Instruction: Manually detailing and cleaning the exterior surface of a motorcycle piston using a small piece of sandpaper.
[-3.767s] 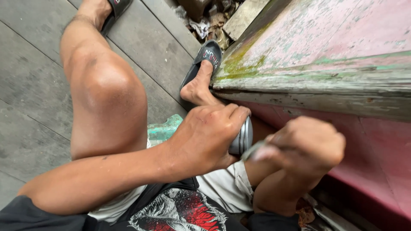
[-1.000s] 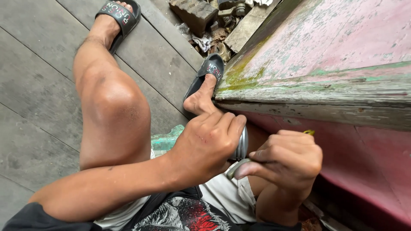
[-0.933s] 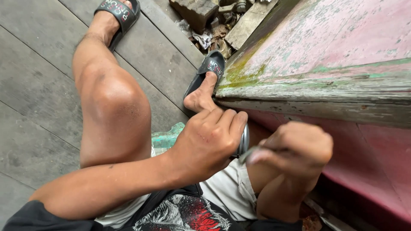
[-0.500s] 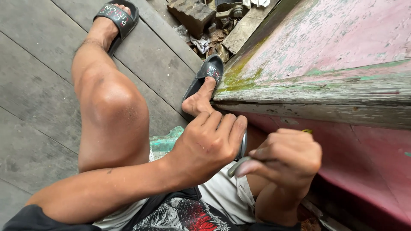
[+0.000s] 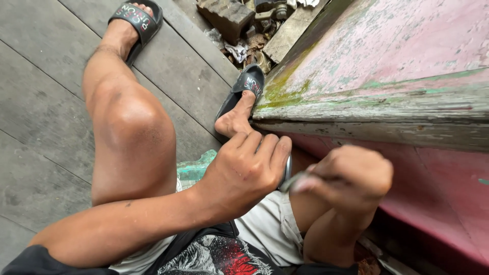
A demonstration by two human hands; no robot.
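My left hand (image 5: 247, 170) is wrapped around a small round metal can (image 5: 286, 170), of which only the rim shows past my fingers. My right hand (image 5: 351, 175) is closed on a thin tool (image 5: 291, 182) whose tip points into the can; the hand is blurred. Both hands sit just under the overhanging edge of a weathered pink and green wooden surface (image 5: 387, 91). My left knee (image 5: 130, 122) is raised to the left of the hands.
Grey wooden floor planks (image 5: 46, 102) run to the left. My feet wear black sandals (image 5: 137, 15) (image 5: 247, 84). Broken bricks and rubble (image 5: 229, 15) lie at the top. A faded green object (image 5: 196, 168) shows beneath my thigh.
My right hand has moved back and forth with the tool at the can, and is now raised and blurred. My left hand has kept holding the can in place.
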